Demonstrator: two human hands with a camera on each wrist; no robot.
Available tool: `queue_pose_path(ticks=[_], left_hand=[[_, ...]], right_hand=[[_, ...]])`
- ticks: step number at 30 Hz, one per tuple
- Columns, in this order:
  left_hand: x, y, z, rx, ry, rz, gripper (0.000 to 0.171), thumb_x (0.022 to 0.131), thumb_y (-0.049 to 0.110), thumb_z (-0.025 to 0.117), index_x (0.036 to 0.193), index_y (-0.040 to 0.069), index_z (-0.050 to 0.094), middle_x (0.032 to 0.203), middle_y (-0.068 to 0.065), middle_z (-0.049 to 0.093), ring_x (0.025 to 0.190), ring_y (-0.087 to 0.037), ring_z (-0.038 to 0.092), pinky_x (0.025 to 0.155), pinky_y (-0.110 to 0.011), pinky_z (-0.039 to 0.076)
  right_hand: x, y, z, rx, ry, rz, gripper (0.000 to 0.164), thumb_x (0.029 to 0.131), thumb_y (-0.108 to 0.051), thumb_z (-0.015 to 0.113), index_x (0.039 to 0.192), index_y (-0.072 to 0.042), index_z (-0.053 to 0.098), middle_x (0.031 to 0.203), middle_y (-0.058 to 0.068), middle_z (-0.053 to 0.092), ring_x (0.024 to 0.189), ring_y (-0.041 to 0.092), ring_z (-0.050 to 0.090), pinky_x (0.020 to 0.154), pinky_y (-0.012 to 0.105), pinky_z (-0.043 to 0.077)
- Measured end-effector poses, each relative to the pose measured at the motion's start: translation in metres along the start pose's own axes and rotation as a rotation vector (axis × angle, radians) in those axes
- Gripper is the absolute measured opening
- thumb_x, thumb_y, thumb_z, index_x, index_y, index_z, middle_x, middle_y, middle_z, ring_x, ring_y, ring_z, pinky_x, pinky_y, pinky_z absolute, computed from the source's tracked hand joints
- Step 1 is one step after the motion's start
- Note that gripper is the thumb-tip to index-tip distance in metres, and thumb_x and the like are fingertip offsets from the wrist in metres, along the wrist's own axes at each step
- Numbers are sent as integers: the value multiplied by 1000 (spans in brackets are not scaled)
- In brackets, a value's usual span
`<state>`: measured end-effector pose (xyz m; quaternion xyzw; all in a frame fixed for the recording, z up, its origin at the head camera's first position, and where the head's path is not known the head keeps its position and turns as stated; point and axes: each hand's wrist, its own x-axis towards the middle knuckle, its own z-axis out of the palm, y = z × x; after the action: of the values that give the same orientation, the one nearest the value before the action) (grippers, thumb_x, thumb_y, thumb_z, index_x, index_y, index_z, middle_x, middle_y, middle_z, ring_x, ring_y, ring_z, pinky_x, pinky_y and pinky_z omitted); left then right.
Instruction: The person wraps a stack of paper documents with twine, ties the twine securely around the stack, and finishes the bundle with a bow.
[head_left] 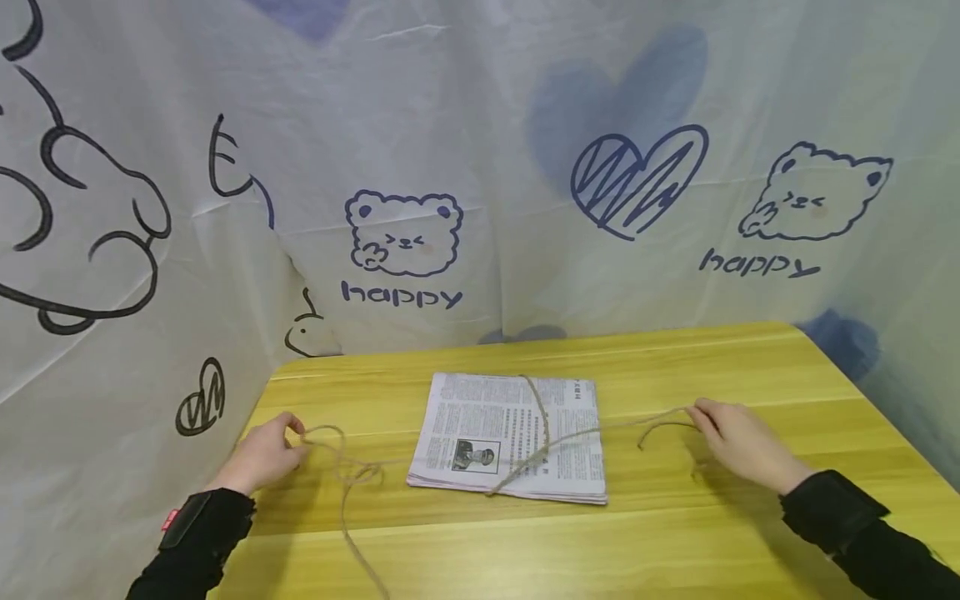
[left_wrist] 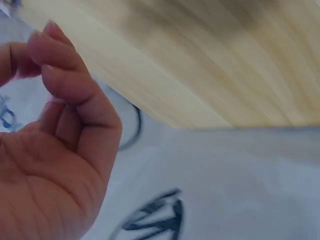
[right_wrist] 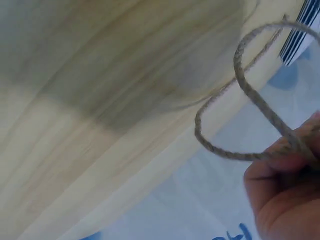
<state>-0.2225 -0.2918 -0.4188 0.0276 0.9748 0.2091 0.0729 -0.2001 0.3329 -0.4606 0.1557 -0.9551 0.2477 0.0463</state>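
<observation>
A stack of folded newspapers (head_left: 465,408) lies on the table between my hands. Jute twine (head_left: 573,436) crosses over its top, one strand bending from the back edge and another running from the front edge to the right. To the right of the stack, my right hand (head_left: 742,442) pinches the twine, and a short end loops out from its fingers; the right wrist view shows the loops of twine (right_wrist: 260,102) at the fingertips. On the left, my left hand (head_left: 262,454) pinches a tangled length of twine. In the left wrist view its fingers (left_wrist: 85,95) are curled, with the twine out of sight.
The yellow wood-grain table (head_left: 525,550) has white cloth (head_left: 517,167) with drawn bears and hearts behind it and at its sides. A loose strand of twine trails from the left tangle toward the table's near side.
</observation>
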Motion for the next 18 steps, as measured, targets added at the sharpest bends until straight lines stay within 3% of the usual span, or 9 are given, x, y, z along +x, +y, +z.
queue_pose_path(ticks=[3,5,7,9,11,14,16,18], left_hand=[[6,-9,-3,28,29,-25,30,96,10,57,119,-8,52,81,-13,63,66,-20,52,61,-32,39],[8,-6,0,49,51,-20,30,96,10,56,119,-8,53,84,-15,63,67,-21,52,62,-33,39],[8,4,9,55,46,10,30,97,13,55,120,-6,54,91,-16,64,71,-21,53,65,-34,42],[6,19,19,22,-8,66,30,98,21,59,118,-2,57,97,-14,64,77,-21,56,68,-36,44],[4,33,30,-37,-106,146,35,96,29,66,116,2,59,103,-12,64,87,-21,58,75,-38,47],[1,46,42,-93,-247,236,46,84,31,83,115,5,61,110,-8,63,99,-22,59,86,-41,49],[0,50,50,-85,-275,270,52,75,21,90,115,5,61,108,-7,63,98,-22,59,86,-41,49],[-2,51,56,-65,-253,273,51,73,12,91,114,5,61,102,-5,63,91,-19,58,81,-37,49]], right_hand=[[-3,1,-4,-53,15,46,28,109,-19,43,90,-6,58,65,-2,40,54,5,31,55,27,27],[-3,0,-4,-83,-5,73,24,107,-21,48,98,-4,62,70,0,50,57,7,41,55,27,32],[-2,-4,0,-128,14,46,20,103,-20,56,106,-2,64,80,6,59,64,13,51,58,30,40],[0,-11,6,-161,60,-23,23,98,-16,63,115,-1,64,96,11,64,79,22,62,68,37,50],[4,-23,16,-182,120,-131,28,93,-12,68,118,-1,63,109,14,63,96,29,63,80,46,55],[11,-43,32,-162,119,-286,32,90,-11,73,120,-5,64,115,8,62,109,26,61,92,48,54],[16,-56,45,-153,73,-367,34,90,-16,75,121,-7,64,116,4,63,110,22,60,93,45,55],[21,-65,55,-153,12,-424,36,91,-21,75,123,-9,64,117,2,63,110,19,60,93,43,54]])
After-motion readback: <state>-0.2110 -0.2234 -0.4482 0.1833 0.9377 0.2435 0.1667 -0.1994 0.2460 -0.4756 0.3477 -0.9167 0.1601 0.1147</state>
